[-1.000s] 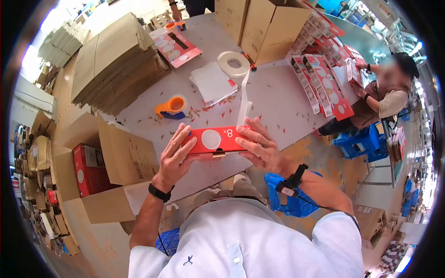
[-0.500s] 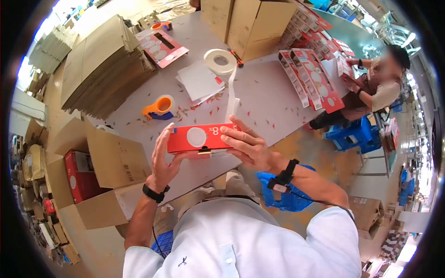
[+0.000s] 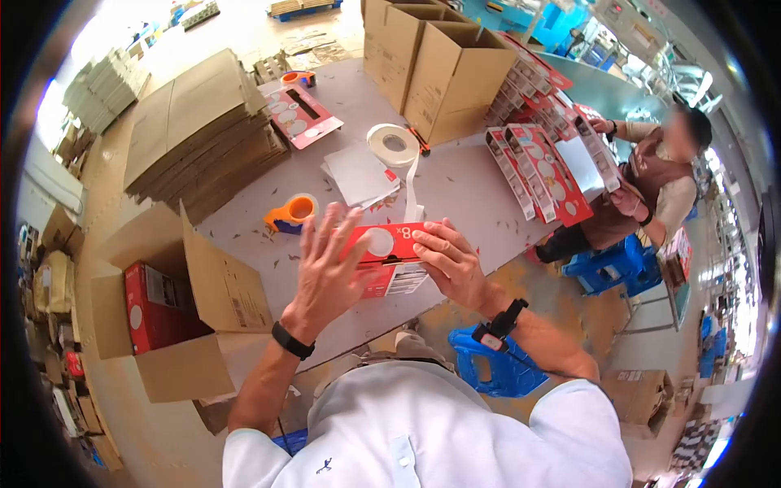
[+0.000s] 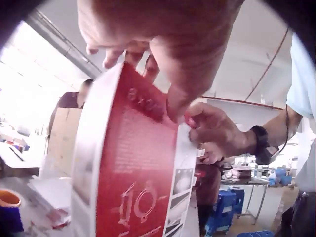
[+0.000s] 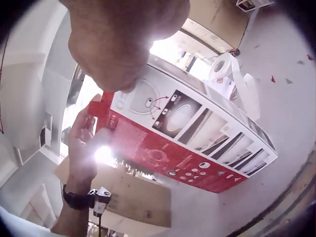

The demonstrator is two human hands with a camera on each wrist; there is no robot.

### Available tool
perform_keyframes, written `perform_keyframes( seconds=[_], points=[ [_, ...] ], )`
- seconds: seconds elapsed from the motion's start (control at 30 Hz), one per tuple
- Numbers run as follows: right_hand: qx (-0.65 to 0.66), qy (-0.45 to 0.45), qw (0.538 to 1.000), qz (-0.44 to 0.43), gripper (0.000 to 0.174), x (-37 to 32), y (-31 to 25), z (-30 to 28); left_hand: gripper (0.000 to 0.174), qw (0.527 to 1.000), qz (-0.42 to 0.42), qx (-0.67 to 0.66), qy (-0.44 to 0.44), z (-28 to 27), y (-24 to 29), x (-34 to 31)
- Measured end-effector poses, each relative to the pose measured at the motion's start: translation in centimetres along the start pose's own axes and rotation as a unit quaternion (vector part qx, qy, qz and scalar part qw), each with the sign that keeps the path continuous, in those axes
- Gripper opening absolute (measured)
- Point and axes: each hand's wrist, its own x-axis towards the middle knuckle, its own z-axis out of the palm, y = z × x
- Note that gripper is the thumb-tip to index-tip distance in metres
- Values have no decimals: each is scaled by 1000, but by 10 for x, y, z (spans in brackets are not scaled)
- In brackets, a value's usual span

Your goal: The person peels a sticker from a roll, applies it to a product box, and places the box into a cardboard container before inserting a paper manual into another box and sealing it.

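Note:
A red and white cardboard retail box is held up over the near side of the table, its narrow red end with a white disc facing up. My right hand grips its right side, fingers over the top edge. The left hand is spread at the box's left side, fingers straight and somewhat blurred, with the thumb close to the top edge in the left wrist view. Pictures and line drawings cover the sides of the box in the right wrist view.
An open carton with a red box inside stands at left. Behind are a flattened-carton stack, tape dispenser, white tape roll and papers. Another person handles red-and-white packaging at right. A blue stool stands nearby.
My left hand has moved from the box's left end to spread partly across it. The box has tilted, showing more of its printed side. My right hand keeps its grip.

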Motion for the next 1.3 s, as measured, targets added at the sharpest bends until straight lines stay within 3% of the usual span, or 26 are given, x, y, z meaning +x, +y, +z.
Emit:
perform_keyframes(
  seconds=[0.07, 0.1, 0.23, 0.47, 0.63, 0.77, 1.3],
  points=[
    [-19, -18, 999, 21, 32, 0, -3, 2, 75, 997, -9, -19, -74, -1, 17, 9],
    [-25, -24, 999, 37, 32, 5, -13, -3, 72, 994, 20, 77, -79, 13, 14, 3],
    [24, -12, 997, 75, 27, 26, -41, -5, 64, 997, 12, 51, -48, 18, 10, -2],
    [-12, -10, 999, 30, 13, 26, -39, 4, 74, 1000, 11, 8, -22, 19, 8, 2],
    [-21, -17, 998, 64, 14, 34, -45, 3, 80, 997, -17, -47, -52, 11, 8, 9],
    [-19, -9, 995, 101, 17, 35, -45, 7, 79, 995, -14, -97, -22, 6, 8, 10],
    [-11, -25, 986, 161, 21, 47, -44, 6, 59, 990, -75, -117, -5, 10, 15, 10]
  ],
)
